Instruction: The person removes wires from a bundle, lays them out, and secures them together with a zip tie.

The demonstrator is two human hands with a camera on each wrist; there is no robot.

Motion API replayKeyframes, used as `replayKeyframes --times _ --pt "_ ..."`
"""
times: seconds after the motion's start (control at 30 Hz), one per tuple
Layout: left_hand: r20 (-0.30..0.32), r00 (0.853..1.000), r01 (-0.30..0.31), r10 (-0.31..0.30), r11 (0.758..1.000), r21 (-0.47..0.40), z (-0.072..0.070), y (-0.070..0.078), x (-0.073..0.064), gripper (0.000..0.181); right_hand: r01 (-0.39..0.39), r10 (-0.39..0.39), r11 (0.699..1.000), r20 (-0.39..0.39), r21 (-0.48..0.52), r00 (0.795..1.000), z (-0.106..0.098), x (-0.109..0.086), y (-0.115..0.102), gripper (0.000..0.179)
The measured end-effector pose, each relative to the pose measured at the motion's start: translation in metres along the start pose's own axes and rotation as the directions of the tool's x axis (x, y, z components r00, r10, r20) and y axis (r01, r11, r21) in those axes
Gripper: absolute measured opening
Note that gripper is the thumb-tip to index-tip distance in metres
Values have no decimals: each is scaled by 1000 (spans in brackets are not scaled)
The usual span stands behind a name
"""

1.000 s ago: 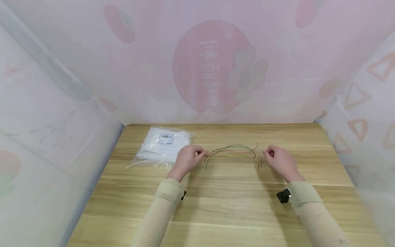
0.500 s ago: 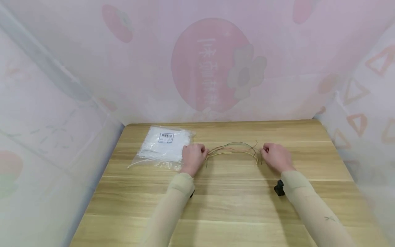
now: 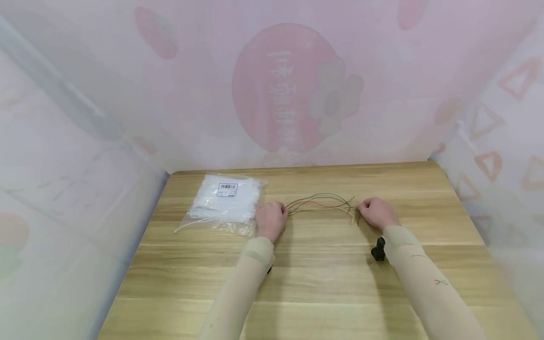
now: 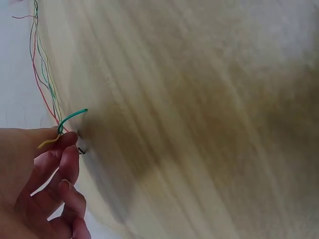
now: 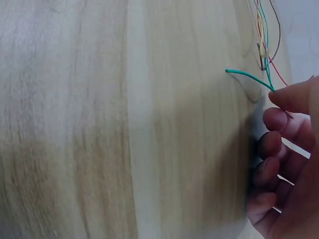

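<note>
Several thin coloured wires [image 3: 320, 194] arch over the wooden table between the two hands. My left hand [image 3: 272, 219] pinches their left ends between thumb and forefinger. In the left wrist view, a green wire end [image 4: 73, 114] and a yellow wire end [image 4: 49, 142] stick out past the fingertips. At the other side my right hand [image 3: 378, 213] pinches a green wire [image 5: 249, 75] near its end, with its other fingers curled below. The yellow wire [image 3: 340, 209] and other ends hang loose just left of that hand.
A clear plastic bag [image 3: 225, 198] of white cable ties with a barcode label lies beside the left hand. One white cable tie [image 3: 191, 225] shows at its lower left corner. Printed curtains enclose the table [image 3: 323, 283] at the back and sides.
My left hand has shifted right and turned, and its wire ends now sit closer together. The right hand has come slightly left. The head view has shifted a little.
</note>
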State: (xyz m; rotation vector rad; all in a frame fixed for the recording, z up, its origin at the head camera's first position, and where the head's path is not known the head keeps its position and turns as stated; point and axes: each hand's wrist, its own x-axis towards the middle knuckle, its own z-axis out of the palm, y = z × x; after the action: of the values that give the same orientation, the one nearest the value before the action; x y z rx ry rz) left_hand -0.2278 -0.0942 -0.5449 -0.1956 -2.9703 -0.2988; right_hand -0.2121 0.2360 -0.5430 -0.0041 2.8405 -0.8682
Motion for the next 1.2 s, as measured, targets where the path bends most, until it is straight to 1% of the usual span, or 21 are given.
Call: replayKeyframes --times 0.13,0.23,0.37,0.47,0.57,0.7,0.77,0.87,0.97,1.03,1.2 --pt "-26 1000 8 -10 997 -72 2 -2 -2 26 19 -19 1000 11 11 1000 1 0 2 41" --pt "-27 999 24 -27 994 -110 3 -4 -2 27 38 -38 999 19 18 999 2 0 4 43" --pt "-2 999 48 -49 989 -139 6 -7 -2 28 22 -24 998 50 53 998 4 -1 6 48" --pt "23 997 82 -79 982 -169 7 -7 -2 28 0 -5 997 66 76 998 3 -2 6 49" --pt "48 993 119 -111 972 -201 4 -6 -2 30 -18 11 996 78 83 997 2 -3 5 49" --pt "88 984 171 -154 957 -236 -6 -3 -1 37 -35 29 996 78 84 997 2 -3 4 50" --pt "103 980 189 -169 951 -243 -10 -4 -1 35 -36 29 995 73 95 997 2 -4 3 52" --pt "119 979 194 -168 947 -258 -16 -6 0 29 -21 14 993 58 115 998 3 -5 4 51" --pt "104 982 181 -158 945 -272 -21 -12 0 25 -7 2 991 38 132 999 5 -5 6 50" --pt "81 984 177 -160 941 -287 -25 -18 -1 25 5 -9 991 30 137 999 6 -5 8 49" --pt "18 984 176 -180 932 -318 -39 -39 -5 24 9 -14 989 33 147 999 8 -4 11 49"
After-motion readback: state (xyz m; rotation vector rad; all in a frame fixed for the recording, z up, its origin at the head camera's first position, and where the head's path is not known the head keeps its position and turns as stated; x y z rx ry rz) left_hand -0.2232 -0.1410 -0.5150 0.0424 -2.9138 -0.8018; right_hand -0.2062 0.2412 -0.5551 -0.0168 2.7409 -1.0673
